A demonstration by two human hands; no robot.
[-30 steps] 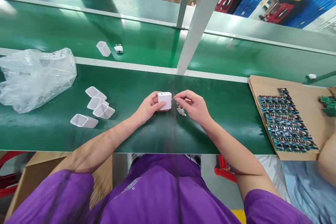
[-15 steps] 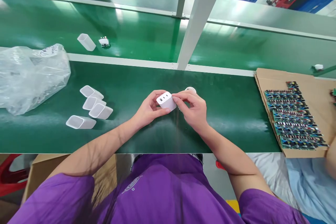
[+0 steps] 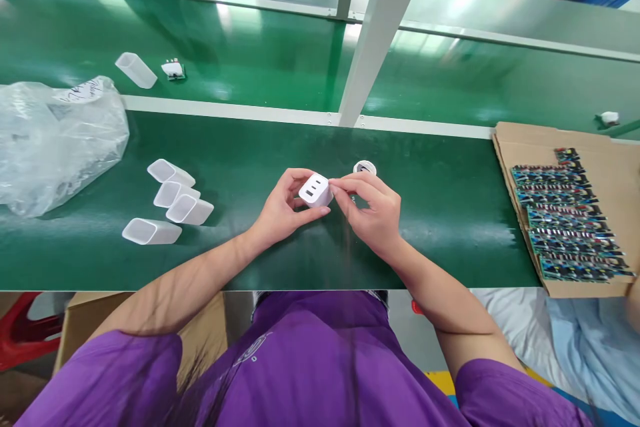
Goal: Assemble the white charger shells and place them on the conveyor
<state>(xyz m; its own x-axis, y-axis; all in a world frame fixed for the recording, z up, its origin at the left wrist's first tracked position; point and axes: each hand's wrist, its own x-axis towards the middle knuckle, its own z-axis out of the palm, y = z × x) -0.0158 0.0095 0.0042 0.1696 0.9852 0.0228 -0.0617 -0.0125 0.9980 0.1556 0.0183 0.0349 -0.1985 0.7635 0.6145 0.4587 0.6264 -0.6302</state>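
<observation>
A white charger [image 3: 323, 192] with three ports on its end face is held above the green workbench in my left hand [image 3: 287, 207]. The thumb lies below it and the fingers behind it. My right hand [image 3: 373, 210] is closed in a pinch, thumb and forefinger meeting at the charger's right upper edge. Whether anything small sits between those fingertips is hidden. Just behind the right hand lies a white round object [image 3: 365, 167], partly covered by the hand. Tiny bits beside the right fingers are too small to name.
Several white hollow casings [image 3: 153, 231] lie at the left, near a clear plastic bag [image 3: 60, 147]. A casing [image 3: 136, 71] and a small circuit part [image 3: 173, 69] lie on the far strip. Rows of circuit boards [image 3: 575, 220] rest on cardboard [image 3: 613, 147] at right. A metal post [image 3: 373, 40] rises mid-bench.
The view has tilted slightly downward. The charger has turned a little in my left hand, and my right hand has shifted slightly right, showing more of the round object.
</observation>
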